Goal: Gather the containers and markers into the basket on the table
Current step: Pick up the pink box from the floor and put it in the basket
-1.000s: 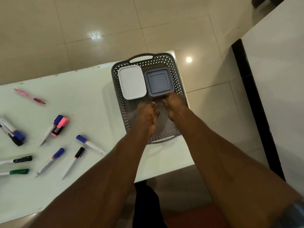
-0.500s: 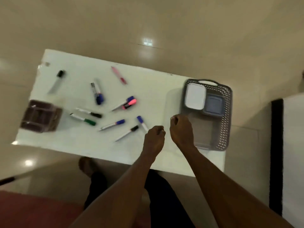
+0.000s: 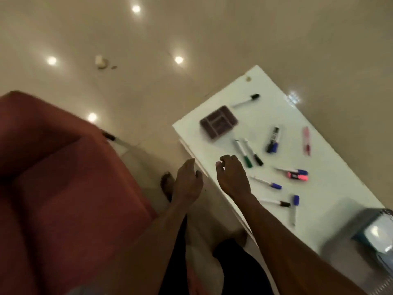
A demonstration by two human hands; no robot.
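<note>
The grey basket sits blurred at the lower right of the white table, a white container inside it. A dark brown divided container lies near the table's far left corner. Several markers are scattered between them: a green-capped one, a black-capped one, a blue one, a pink pen. My right hand hovers over the table's near edge beside the green marker, fingers curled and apart, holding nothing. My left hand hangs off the table's edge, loosely open and empty.
A red sofa fills the left. More markers lie near my right forearm: blue-capped, pink and blue together, a black-tipped one. Another black-capped marker rests at the far end. Tiled floor surrounds the table.
The view has swung left, so the basket slid to the lower right edge. Both hands left the basket and moved left along the table's near edge toward the loose markers.
</note>
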